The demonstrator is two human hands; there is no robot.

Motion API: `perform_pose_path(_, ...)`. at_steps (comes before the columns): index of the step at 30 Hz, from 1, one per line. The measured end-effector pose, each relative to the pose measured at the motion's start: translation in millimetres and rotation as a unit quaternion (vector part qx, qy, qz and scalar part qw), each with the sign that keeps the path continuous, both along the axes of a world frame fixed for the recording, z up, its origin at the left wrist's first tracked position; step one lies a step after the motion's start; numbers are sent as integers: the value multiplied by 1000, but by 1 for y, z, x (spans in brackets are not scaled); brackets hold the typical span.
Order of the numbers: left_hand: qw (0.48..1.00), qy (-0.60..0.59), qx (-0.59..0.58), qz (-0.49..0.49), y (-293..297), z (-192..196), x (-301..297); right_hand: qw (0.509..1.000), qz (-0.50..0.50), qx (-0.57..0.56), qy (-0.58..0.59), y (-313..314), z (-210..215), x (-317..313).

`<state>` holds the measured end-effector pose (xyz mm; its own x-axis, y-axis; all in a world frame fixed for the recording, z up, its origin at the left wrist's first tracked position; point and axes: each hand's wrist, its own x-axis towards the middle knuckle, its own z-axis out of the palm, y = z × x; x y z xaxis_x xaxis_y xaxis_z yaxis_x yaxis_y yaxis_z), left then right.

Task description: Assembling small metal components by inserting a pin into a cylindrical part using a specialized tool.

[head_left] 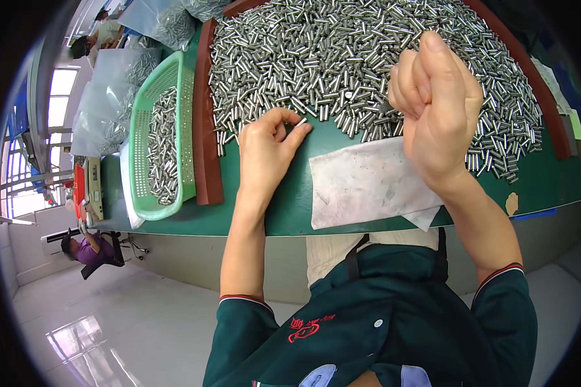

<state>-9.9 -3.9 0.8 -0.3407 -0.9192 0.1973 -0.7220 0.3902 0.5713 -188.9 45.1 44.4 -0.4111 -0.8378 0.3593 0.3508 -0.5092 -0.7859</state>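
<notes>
A wide heap of small shiny metal pins [290, 58] covers the far part of the green tabletop [277, 206]. At the heap's near edge, my left hand [263, 149] pinches one short metal pin [301, 121] between thumb and fingertips. My right hand [442, 109] is closed in a fist above the heap, to the right, with the thumb uppermost. Whatever that fist may hold is hidden by its fingers. Below it and to its left lies a stained whitish cloth [361, 187], flat on the table.
Red-brown bars [208, 129] border the heap on both sides. To the left stands a green perforated basket [186, 155] with more pins inside. Clear plastic bags [106, 97] of pins and a red-and-beige device [90, 187] are farther left. Other people [93, 248] are in the background.
</notes>
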Motion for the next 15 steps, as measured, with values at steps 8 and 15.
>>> perform_pose_path(8, 997, 61, 10, -47, 7, 3, -3, 999, -14, 37, 24, -2, -8, 3)
perform_pose_path(15, 956, 226, 181, -54, 11, 3, 6, 998, 21, 40, -38, -4, -10, 0)
